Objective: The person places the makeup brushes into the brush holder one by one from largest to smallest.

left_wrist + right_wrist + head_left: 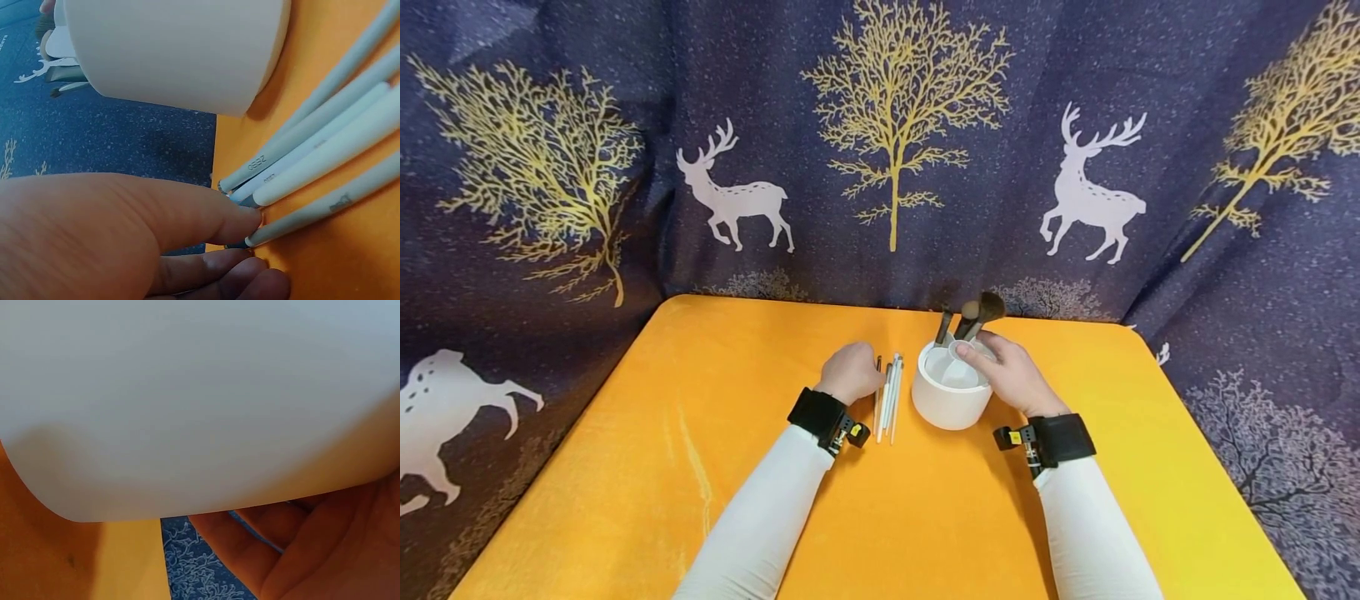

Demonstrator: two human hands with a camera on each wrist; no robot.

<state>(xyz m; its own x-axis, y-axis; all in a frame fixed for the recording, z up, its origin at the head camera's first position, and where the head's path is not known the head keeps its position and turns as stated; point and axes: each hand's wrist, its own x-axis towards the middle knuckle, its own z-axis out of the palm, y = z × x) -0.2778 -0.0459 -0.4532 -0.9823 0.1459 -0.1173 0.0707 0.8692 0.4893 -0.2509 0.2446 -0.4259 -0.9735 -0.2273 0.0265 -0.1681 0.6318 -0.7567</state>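
A white round cup (pixel 950 400) stands mid-table with a few dark-bristled makeup brushes (pixel 981 312) upright inside. My right hand (pixel 1006 371) grips its far right rim, thumb over the edge; in the right wrist view the cup wall (pixel 187 394) fills the frame and my right hand's fingers (pixel 294 550) curl behind it. Several white-handled brushes (pixel 889 398) lie side by side left of the cup. My left hand (pixel 850 372) rests at their far ends, and in the left wrist view its fingertips (pixel 244 222) pinch the tip of the nearest white-handled brush (pixel 312 212).
The orange table (pixel 700 467) has rounded far corners. A dark blue curtain (pixel 887 167) printed with gold trees and white deer hangs close behind and around it.
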